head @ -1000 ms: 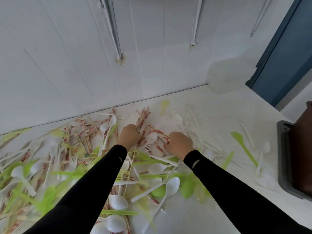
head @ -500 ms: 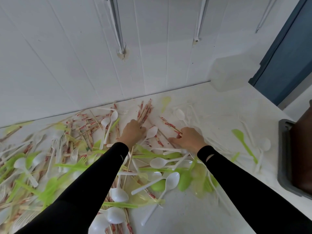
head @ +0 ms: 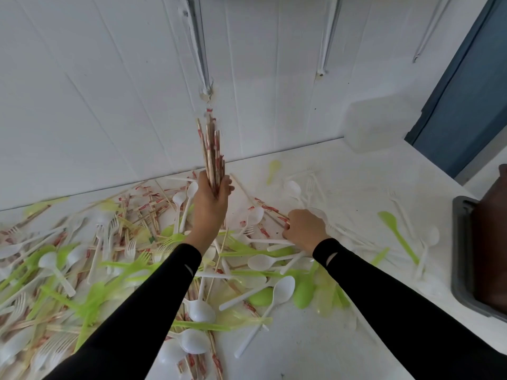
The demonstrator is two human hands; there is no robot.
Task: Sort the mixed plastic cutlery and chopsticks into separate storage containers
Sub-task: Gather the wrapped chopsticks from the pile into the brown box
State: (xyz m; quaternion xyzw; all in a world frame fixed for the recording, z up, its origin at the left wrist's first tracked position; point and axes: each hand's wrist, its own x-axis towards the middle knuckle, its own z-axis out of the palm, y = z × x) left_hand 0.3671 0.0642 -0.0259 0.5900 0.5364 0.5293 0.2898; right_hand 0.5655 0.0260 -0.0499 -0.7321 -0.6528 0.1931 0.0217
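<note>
Your left hand (head: 211, 198) just raised its fist-gripped chopstick bundle (head: 211, 144) off the pile (head: 109, 256), right hand (head: 304, 229) pinching another chopstick (head: 270, 209), so that load looks ready to stow.

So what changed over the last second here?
The left hand rose from the cutlery pile, now gripping a chopstick bundle upright above it. The right hand stayed low on the pile, fingers curled by a loose chopstick; its grip is unclear. The grey bin stayed put.
</note>
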